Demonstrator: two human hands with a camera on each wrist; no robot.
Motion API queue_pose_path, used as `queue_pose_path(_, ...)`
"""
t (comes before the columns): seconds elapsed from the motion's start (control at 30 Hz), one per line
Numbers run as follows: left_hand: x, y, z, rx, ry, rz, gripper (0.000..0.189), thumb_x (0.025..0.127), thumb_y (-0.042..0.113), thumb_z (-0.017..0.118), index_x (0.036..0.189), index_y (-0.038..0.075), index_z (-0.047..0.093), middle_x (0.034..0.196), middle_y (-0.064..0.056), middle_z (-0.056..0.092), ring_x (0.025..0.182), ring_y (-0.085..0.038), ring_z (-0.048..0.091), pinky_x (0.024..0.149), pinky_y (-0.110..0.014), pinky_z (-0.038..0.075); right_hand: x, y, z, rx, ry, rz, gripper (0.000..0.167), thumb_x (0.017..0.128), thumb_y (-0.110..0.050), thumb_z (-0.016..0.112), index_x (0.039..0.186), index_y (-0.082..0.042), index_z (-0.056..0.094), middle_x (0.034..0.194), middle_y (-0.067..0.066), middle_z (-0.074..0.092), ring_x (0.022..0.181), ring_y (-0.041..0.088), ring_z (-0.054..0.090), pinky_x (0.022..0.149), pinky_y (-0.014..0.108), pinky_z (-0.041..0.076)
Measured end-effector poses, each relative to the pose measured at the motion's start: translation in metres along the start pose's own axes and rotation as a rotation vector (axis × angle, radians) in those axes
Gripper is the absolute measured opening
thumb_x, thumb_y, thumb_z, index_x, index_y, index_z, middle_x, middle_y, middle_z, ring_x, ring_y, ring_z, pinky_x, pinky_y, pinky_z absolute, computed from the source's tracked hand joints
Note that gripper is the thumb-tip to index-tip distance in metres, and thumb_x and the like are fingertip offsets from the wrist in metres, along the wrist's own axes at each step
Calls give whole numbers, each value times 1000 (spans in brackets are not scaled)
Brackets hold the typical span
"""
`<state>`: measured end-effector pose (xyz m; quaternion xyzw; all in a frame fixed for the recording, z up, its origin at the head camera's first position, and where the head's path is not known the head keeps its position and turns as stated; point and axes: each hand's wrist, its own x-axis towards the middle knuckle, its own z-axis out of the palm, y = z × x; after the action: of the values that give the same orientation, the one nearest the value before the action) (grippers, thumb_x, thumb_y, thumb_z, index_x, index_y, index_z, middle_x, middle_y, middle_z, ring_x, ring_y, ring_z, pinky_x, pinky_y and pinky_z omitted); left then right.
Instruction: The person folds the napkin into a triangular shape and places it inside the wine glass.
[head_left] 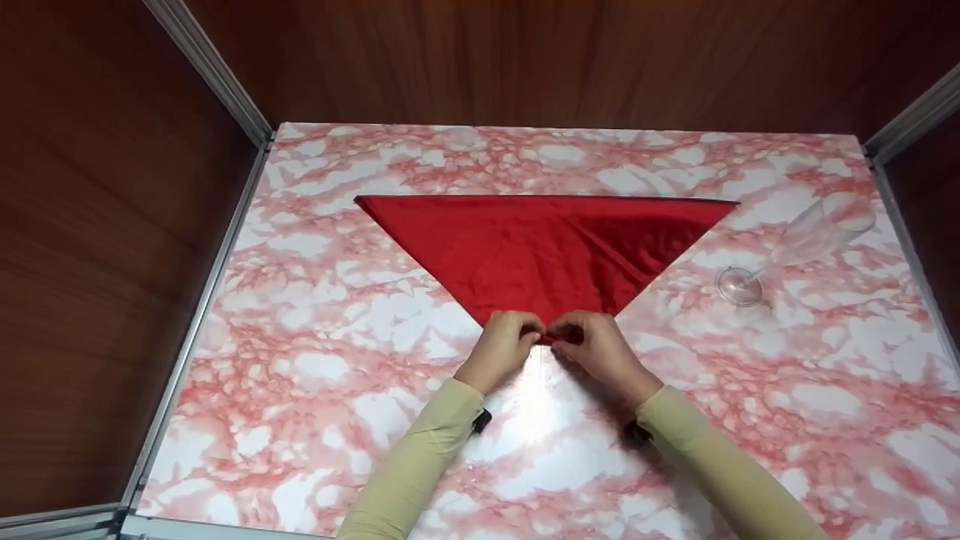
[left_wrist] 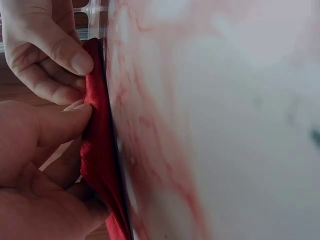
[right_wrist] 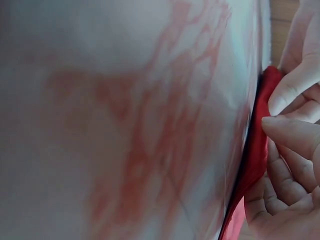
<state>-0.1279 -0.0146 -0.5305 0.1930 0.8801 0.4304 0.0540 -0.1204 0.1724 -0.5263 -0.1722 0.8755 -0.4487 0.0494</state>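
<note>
A shiny red cloth (head_left: 510, 247) lies as a wide triangle, its long straight edge at the far side and its narrow end toward me. At that near end the tip is turned in, leaving a short blunt edge. My left hand (head_left: 504, 346) pinches this edge between thumb and fingers. Close beside it, my right hand (head_left: 600, 351) pinches the same edge, the fingertips of both hands almost meeting. In the left wrist view the red fold (left_wrist: 97, 130) runs under both thumbs. The right wrist view shows the fold (right_wrist: 257, 145) along the fingertips too.
A clear stemmed glass (head_left: 814, 232) stands to the right of the cloth on its round foot. The tabletop (head_left: 315, 367) has a red and white marbled pattern. Dark wood panels (head_left: 525, 67) with metal rails (head_left: 217, 82) border it at the back and sides.
</note>
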Motion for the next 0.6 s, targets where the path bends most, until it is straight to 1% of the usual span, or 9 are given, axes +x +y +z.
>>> queue_pose_path(0.1,-1,1,0,37,20,-7,12,85,-2,67,87,7,74,83,1,69,83,-15,63,76,-23,48,3,1,0,-2,-11,1,18,78,2,76,92,-9,75,87,-3,71,82,13,64,71,33,53)
queue_pose_path(0.2,-1,0,1,37,42,-20,12,84,-2,68,86,8,73,81,1,68,80,-13,62,73,-24,48,6,2,0,-5,-22,9,16,79,1,75,90,-10,76,84,-4,70,78,11,64,69,30,53)
queue_pose_path(0.3,0,-1,1,7,59,-9,14,81,-5,70,87,8,72,83,1,67,79,-11,61,72,-22,48,9,3,-1,-1,-33,20,14,79,1,75,90,-9,76,82,-2,70,75,11,63,67,28,52)
queue_pose_path(0.37,0,-3,1,-33,63,14,19,79,-10,68,88,7,71,85,0,68,81,-10,61,72,-21,48,10,4,-3,5,-45,30,12,80,0,74,90,-8,75,81,-1,70,72,12,63,64,26,51)
queue_pose_path(0.5,1,-6,-1,-106,38,66,26,78,-15,65,91,7,73,89,1,70,85,-7,62,75,-18,49,12,4,-5,15,-63,56,11,82,0,72,89,-7,75,77,-1,69,67,12,62,60,25,50)
queue_pose_path(0.6,1,-7,-3,-119,4,84,26,78,-12,66,92,7,75,89,1,71,86,-7,62,75,-17,49,12,3,-6,16,-65,58,11,82,-1,70,88,-8,75,76,-1,69,67,12,61,60,24,49)
